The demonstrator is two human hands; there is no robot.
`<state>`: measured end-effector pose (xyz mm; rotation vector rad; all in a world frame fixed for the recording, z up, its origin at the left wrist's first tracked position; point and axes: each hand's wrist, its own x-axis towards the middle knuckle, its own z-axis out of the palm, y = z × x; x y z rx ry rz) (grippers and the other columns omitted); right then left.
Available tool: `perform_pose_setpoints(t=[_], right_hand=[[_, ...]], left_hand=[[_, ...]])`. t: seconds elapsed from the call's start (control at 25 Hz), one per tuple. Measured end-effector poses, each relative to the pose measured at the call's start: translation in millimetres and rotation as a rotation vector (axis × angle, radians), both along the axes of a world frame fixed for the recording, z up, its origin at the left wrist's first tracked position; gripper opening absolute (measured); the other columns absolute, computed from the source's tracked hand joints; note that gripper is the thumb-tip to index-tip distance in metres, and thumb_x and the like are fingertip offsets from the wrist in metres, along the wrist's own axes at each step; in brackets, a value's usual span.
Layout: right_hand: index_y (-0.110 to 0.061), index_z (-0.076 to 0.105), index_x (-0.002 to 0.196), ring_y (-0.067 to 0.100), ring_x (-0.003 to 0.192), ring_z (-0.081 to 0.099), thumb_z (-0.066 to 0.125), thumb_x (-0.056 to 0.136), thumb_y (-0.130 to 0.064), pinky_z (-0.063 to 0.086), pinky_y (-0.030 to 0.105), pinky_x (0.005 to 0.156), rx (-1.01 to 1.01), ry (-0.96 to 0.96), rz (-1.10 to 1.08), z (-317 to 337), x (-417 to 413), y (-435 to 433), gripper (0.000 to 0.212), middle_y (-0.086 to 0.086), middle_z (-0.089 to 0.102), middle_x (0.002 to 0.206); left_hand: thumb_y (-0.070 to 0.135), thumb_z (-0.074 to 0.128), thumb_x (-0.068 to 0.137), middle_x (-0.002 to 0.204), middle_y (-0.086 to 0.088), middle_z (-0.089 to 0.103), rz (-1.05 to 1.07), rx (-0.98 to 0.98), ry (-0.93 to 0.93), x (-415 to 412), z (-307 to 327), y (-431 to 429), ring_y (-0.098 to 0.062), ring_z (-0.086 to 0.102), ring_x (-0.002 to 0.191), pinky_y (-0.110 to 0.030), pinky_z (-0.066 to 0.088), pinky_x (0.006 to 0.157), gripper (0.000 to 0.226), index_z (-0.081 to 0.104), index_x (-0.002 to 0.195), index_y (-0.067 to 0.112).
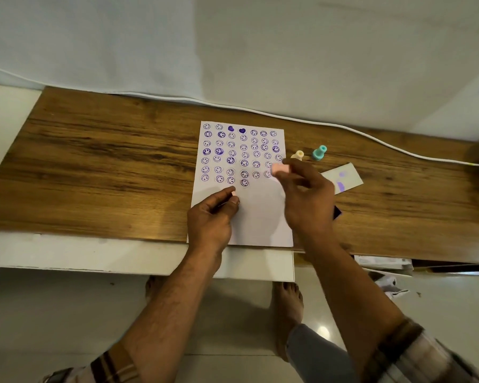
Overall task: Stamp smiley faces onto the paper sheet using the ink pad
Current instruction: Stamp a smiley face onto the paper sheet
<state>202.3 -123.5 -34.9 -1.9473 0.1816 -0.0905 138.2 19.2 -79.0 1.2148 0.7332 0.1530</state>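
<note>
A white paper sheet (pixel 260 217) lies on the wooden table (pixel 94 167), its upper part filled with several rows of purple smiley faces and two hearts. My right hand (pixel 307 197) hovers over the sheet's right edge, fingers shut on a pink stamp (pixel 280 169), blurred by motion. My left hand (pixel 213 214) rests on the sheet's lower left, fingers curled around a small pink piece (pixel 233 193). A dark ink pad (pixel 337 212) peeks out behind my right hand, mostly hidden.
A cream stamp (pixel 298 155) and a teal stamp (pixel 319 152) stand right of the sheet. A white card with purple smears (pixel 343 178) lies beyond my right hand. A white cable (pixel 371 139) runs along the table's back edge. My bare feet show below.
</note>
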Motion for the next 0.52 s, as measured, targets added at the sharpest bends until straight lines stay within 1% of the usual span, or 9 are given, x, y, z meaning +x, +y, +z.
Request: perform_pose_setpoints(t=[0.08, 0.16, 0.2, 0.24, 0.28, 0.36, 0.4, 0.44, 0.52], right_hand=[[-0.037, 0.078, 0.108, -0.001, 0.092, 0.07, 0.077, 0.092, -0.025, 0.061, 0.024, 0.072, 0.155, 0.071, -0.041, 8, -24, -18, 0.02, -0.024, 0.076, 0.098], [-0.04, 0.076, 0.105, -0.006, 0.092, 0.069, 0.075, 0.092, -0.02, 0.057, 0.016, 0.067, 0.213, 0.111, -0.012, 12, -45, -26, 0.024, -0.03, 0.075, 0.094], [-0.042, 0.075, 0.103, -0.007, 0.093, 0.068, 0.075, 0.092, -0.017, 0.055, 0.013, 0.067, 0.208, 0.104, 0.011, 12, -51, -29, 0.027, -0.032, 0.074, 0.093], [-0.042, 0.074, 0.104, -0.007, 0.093, 0.068, 0.074, 0.092, -0.015, 0.054, 0.012, 0.068, 0.188, 0.101, 0.035, 10, -54, -30, 0.029, -0.033, 0.074, 0.091], [-0.039, 0.075, 0.107, -0.003, 0.092, 0.069, 0.074, 0.093, -0.014, 0.055, 0.013, 0.071, 0.157, 0.103, 0.057, 8, -53, -30, 0.029, -0.029, 0.075, 0.09], [-0.032, 0.077, 0.114, 0.003, 0.092, 0.07, 0.075, 0.093, -0.013, 0.058, 0.021, 0.079, 0.117, 0.113, 0.101, 7, -49, -30, 0.029, -0.021, 0.077, 0.097], [-0.031, 0.077, 0.115, 0.002, 0.093, 0.07, 0.075, 0.093, -0.013, 0.058, 0.023, 0.082, 0.111, 0.114, 0.12, 7, -49, -31, 0.029, -0.021, 0.076, 0.102], [-0.032, 0.077, 0.115, 0.0, 0.093, 0.069, 0.075, 0.092, -0.014, 0.057, 0.021, 0.081, 0.097, 0.111, 0.14, 7, -48, -32, 0.029, -0.022, 0.075, 0.105], [-0.038, 0.074, 0.111, -0.008, 0.087, 0.063, 0.077, 0.091, -0.015, 0.051, 0.008, 0.074, 0.028, 0.097, 0.172, 7, -47, -33, 0.031, -0.027, 0.07, 0.1]], left_hand=[[0.012, 0.083, 0.083, 0.121, 0.0, 0.078, -0.063, -0.047, -0.008, -2, 2, -1, -0.017, 0.071, 0.116, -0.036, 0.057, 0.101, 0.029, 0.081, 0.111, 0.02], [0.017, 0.086, 0.077, 0.123, -0.006, 0.077, -0.127, -0.138, -0.02, -5, 3, -4, -0.026, 0.07, 0.119, -0.044, 0.056, 0.103, 0.036, 0.08, 0.112, 0.017], [0.02, 0.086, 0.072, 0.121, -0.007, 0.077, -0.149, -0.175, -0.03, -6, 4, -6, -0.029, 0.071, 0.118, -0.044, 0.056, 0.102, 0.039, 0.081, 0.111, 0.016], [0.022, 0.085, 0.07, 0.118, -0.008, 0.078, -0.166, -0.201, -0.038, -7, 6, -8, -0.03, 0.072, 0.115, -0.042, 0.058, 0.099, 0.041, 0.081, 0.11, 0.015], [0.02, 0.084, 0.07, 0.115, -0.009, 0.079, -0.179, -0.216, -0.044, -7, 7, -9, -0.029, 0.074, 0.111, -0.039, 0.06, 0.096, 0.041, 0.081, 0.11, 0.013], [0.013, 0.081, 0.078, 0.112, -0.01, 0.08, -0.2, -0.214, -0.043, -7, 10, -11, -0.028, 0.076, 0.107, -0.036, 0.062, 0.091, 0.035, 0.079, 0.113, 0.009], [0.011, 0.079, 0.081, 0.112, -0.01, 0.08, -0.212, -0.208, -0.041, -6, 11, -13, -0.027, 0.076, 0.105, -0.036, 0.062, 0.09, 0.033, 0.078, 0.114, 0.008], [0.011, 0.079, 0.082, 0.113, -0.01, 0.08, -0.222, -0.208, -0.043, -6, 12, -15, -0.027, 0.077, 0.105, -0.035, 0.062, 0.089, 0.034, 0.078, 0.115, 0.008], [0.013, 0.078, 0.078, 0.116, -0.01, 0.079, -0.229, -0.224, -0.051, -4, 14, -19, -0.027, 0.076, 0.106, -0.033, 0.062, 0.086, 0.039, 0.077, 0.116, 0.006]])
